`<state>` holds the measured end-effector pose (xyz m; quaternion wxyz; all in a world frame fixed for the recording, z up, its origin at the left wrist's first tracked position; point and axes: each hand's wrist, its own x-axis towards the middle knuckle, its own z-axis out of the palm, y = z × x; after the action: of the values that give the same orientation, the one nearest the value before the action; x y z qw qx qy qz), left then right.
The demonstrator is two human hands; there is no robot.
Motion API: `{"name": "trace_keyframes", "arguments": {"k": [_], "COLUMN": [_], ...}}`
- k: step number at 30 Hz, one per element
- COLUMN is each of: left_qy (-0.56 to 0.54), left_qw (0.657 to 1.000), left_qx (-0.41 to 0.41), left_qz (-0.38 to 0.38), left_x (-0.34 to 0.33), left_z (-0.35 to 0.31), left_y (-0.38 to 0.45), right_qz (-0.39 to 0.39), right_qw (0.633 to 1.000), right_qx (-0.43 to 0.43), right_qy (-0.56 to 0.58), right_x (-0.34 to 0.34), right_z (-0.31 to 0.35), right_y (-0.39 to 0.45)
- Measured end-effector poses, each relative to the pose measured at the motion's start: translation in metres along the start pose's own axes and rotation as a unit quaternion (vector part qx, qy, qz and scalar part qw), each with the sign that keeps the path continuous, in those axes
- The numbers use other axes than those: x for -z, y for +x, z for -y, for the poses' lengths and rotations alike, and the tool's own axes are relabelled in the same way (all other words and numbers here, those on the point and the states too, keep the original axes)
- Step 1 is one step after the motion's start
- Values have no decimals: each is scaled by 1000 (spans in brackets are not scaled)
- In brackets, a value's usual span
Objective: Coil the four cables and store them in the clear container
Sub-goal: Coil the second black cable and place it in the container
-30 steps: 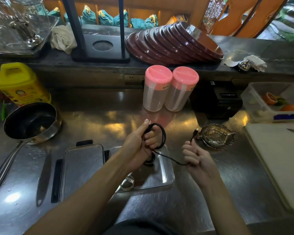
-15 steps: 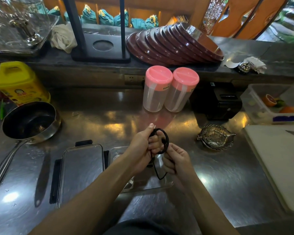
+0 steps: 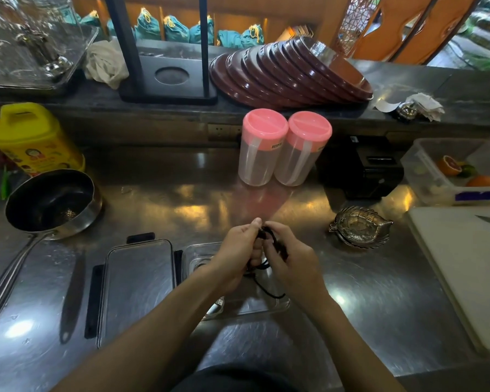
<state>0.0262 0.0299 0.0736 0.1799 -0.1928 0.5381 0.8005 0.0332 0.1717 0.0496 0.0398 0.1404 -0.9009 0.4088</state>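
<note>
**Coil held right above the clear container**

Left hand (image 3: 236,251) and right hand (image 3: 290,260) meet over the tabletop (image 3: 379,292), both grips closed on the black cable (image 3: 268,241); fingers curl round a small bundle of loops. A loose tail hangs down from the bundle toward the near side. The clear container (image 3: 277,305) lies directly under the hands, open side up, its long axis running left to right. Both hands are about equally near it. Judgement: last turns remain, then a short drop straight down. Its lid (image 3: 137,290) lies just to the left.
</note>
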Motion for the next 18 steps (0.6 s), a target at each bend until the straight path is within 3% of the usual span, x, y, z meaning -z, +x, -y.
{"name": "trace_keyframes", "arguments": {"k": [2, 6, 8, 10, 12, 14, 16, 18], "left_qy": [9, -1, -10, -23, -28, -40, -74, -86], "left_qw": [1000, 1000, 1000, 999, 999, 998, 994, 991], "left_qx": [3, 12, 12, 18, 32, 53, 74, 72], "left_qz": [2, -1, -7, -15, -12, 7, 38, 73], "left_x": [1, 0, 0, 1, 7, 13, 17, 17], "left_z": [3, 8, 9, 10, 12, 16, 16, 12], "left_y": [0, -1, 0, 2, 4, 3, 1, -1], "right_qz": [-39, -86, -99, -123, -140, -135, -129, -115], "right_qw": [996, 991, 994, 974, 905, 817, 757, 725], "right_qx": [48, 88, 48, -65, -154, -188, -200, -243], "right_qy": [-61, -56, 27, 176, 372, 529, 609, 634], "right_x": [-1, -6, -8, -1, 15, 36, 57, 64], "right_z": [1, 0, 4, 11, 18, 19, 12, 1], "right_y": [-3, 1, 1, 4, 13, 22, 32, 37]}}
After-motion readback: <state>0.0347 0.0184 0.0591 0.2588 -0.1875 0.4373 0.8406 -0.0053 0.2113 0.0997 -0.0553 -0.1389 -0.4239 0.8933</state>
